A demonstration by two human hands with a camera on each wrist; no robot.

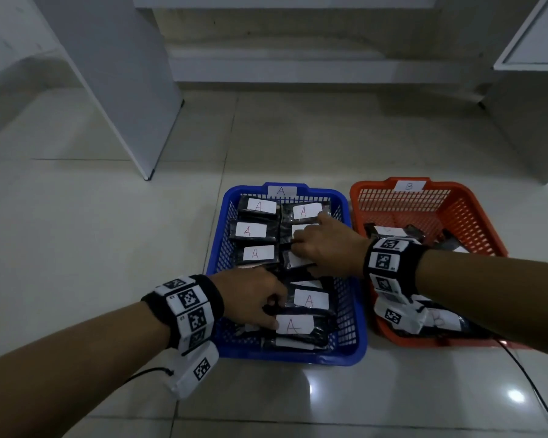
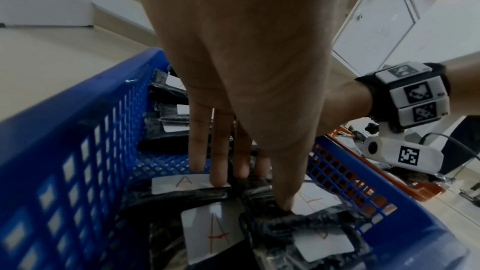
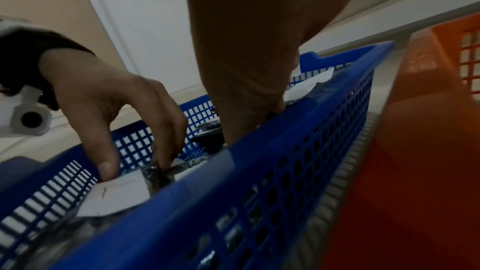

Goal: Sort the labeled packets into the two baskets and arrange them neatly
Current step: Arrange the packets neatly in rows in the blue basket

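Black packets with white "A" labels lie in two columns in the blue basket (image 1: 291, 355) (image 2: 78, 100) (image 3: 259, 161), which carries an "A" tag. My left hand (image 1: 274, 312) (image 2: 252, 192) (image 3: 135, 167) reaches into its near end. The thumb presses the nearest packet (image 1: 295, 325) and the fairly straight fingers touch the packets beside it. My right hand (image 1: 301, 245) (image 3: 246, 126) lies on the middle of the right column, with the index finger stretched to the far right packet (image 1: 304, 211). The basket rim hides its fingertips in the right wrist view. The orange basket (image 1: 472, 213) (image 3: 428, 89), tagged "B", holds a few packets (image 1: 389, 230).
Both baskets stand side by side on a glossy tiled floor. A white panel (image 1: 124, 90) rises at the left and white furniture (image 1: 535, 42) at the far right. A black cable (image 1: 535, 390) runs over the floor near the orange basket.
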